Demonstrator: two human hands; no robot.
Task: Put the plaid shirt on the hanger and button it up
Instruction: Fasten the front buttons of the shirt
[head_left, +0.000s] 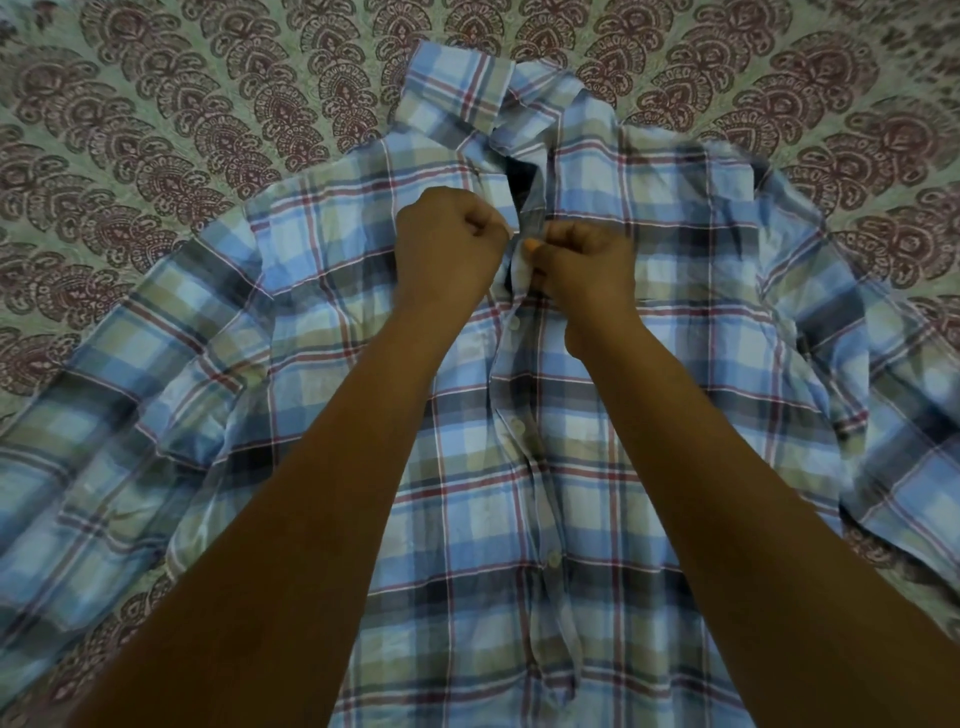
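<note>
So the plaid shirt (649, 415) is lying flat, front side up, on a patterned bedspread (208, 104), collar (457, 88) at the far end and sleeves (130, 389) spread out to both sides. Both hands are up at the chest, right on the front strip where the two halves meet. The left hand (447, 249) is balled up tight, fingers curled and pinching the edge of the fabric. The right hand (587, 265) is just beside it, nearly touching, also curled and nipping the cloth, with an orange-ish thumbnail (530, 245) showing at the seam. Below the hands the front edges lie together, and a few pale buttons (518, 426) run down the middle. The neck is still open above the hands, with a dark patch (522, 179) inside; can't tell what that is.
</note>
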